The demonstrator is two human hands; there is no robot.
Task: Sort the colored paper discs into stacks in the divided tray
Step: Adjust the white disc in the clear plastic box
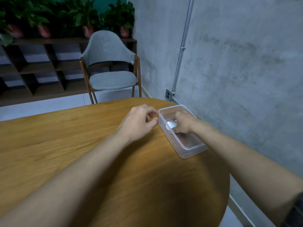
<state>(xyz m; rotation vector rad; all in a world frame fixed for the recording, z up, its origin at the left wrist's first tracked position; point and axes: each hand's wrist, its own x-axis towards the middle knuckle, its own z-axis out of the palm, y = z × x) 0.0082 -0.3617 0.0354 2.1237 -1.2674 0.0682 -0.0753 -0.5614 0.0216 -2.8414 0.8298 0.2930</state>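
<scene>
A clear plastic tray [190,149] stands near the right edge of the wooden table [65,141]. My right hand [184,122] reaches down inside it, its fingers curled around a white paper disc [170,125]. My left hand [139,122] hovers just left of the tray with thumb and fingers curled, close to the tray's left rim. It seems to hold nothing. The frame is blurred, so no divider and no other discs can be made out.
A grey concrete wall [237,71] runs close along the table's right side, with a conduit pipe and a socket [168,95]. A grey chair [111,68] stands beyond the far table edge. Behind it is a shelf with potted plants [88,18].
</scene>
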